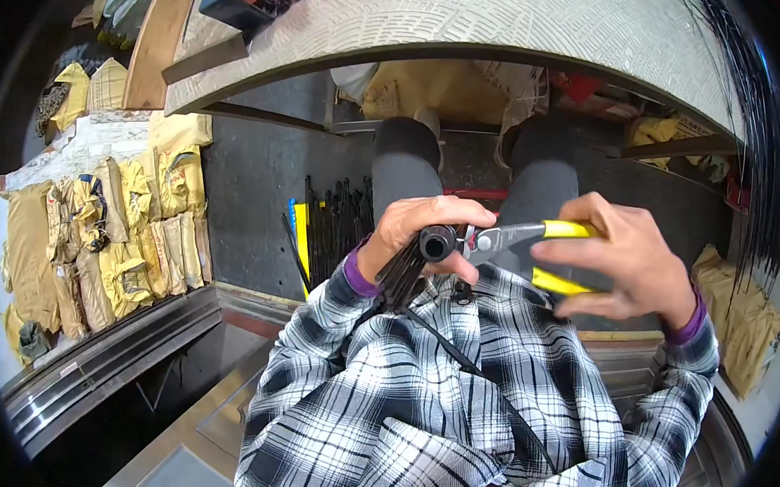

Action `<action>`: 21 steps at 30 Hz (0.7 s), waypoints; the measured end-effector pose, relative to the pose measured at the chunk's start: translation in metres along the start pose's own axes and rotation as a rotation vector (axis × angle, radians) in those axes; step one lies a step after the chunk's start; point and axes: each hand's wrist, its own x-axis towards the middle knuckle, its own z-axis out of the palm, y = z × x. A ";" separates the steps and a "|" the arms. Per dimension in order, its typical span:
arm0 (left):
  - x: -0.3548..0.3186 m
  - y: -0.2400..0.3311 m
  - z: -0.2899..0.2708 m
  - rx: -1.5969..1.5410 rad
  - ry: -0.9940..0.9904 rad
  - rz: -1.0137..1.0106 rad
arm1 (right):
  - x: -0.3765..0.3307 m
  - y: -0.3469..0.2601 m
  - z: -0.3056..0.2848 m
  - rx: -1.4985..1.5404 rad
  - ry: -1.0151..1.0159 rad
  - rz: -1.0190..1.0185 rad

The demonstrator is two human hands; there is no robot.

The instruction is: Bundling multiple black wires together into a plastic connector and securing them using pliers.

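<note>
1. Over the lap, the person's left hand [426,228] grasps a thin black rod bundle with a hollow round end [437,243].
2. Beside that end, the right hand [623,260] holds grey metal pliers with yellow handles [496,239], handles spread; whether they bite anything cannot be told.
3. This piece seems mid-work; whether the long black rods [336,232] at left are finished is unclear.

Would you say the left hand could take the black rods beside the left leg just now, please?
Probably not without letting go: the black rods look near, but the left hand is closed around a black hollow-ended piece.
</note>
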 end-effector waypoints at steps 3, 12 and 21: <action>0.001 -0.002 0.006 0.104 0.066 0.008 | -0.004 0.000 0.019 -0.316 -0.009 0.078; -0.001 -0.003 0.015 0.157 0.291 -0.012 | 0.019 -0.003 0.002 -0.592 0.059 0.042; -0.006 -0.005 0.015 0.015 0.430 -0.086 | 0.025 0.023 0.058 -0.331 0.273 0.094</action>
